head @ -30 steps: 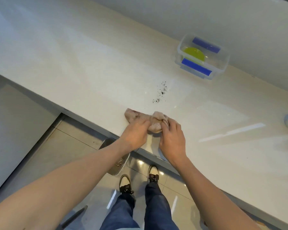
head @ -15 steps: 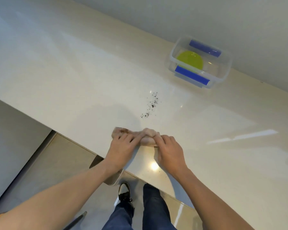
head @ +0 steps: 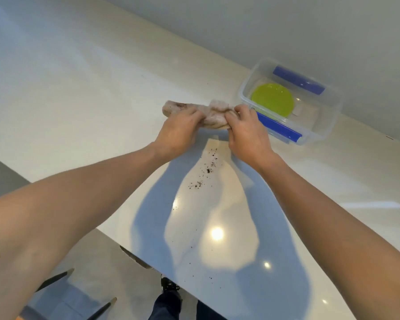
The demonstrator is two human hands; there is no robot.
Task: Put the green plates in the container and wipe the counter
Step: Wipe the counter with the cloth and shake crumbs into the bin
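Note:
A bunched beige cloth (head: pixel 211 112) lies on the cream counter (head: pixel 79 88), beyond a trail of dark crumbs (head: pixel 206 169). My left hand (head: pixel 179 130) grips the cloth's left part and my right hand (head: pixel 246 130) grips its right end. Just right of the cloth stands a clear plastic container (head: pixel 328 116) with blue clips. A green plate (head: pixel 273 99) lies flat inside it.
The counter's front edge (head: pixel 116 239) runs diagonally from the left down toward the bottom right. Below it are the tiled floor, my shoe (head: pixel 169 285) and dark chair legs (head: pixel 56 278). A pale wall rises behind the container.
Both hands have carried the cloth from the counter's near edge, past the crumbs, to the far side beside the container. The crumbs now lie between my forearms.

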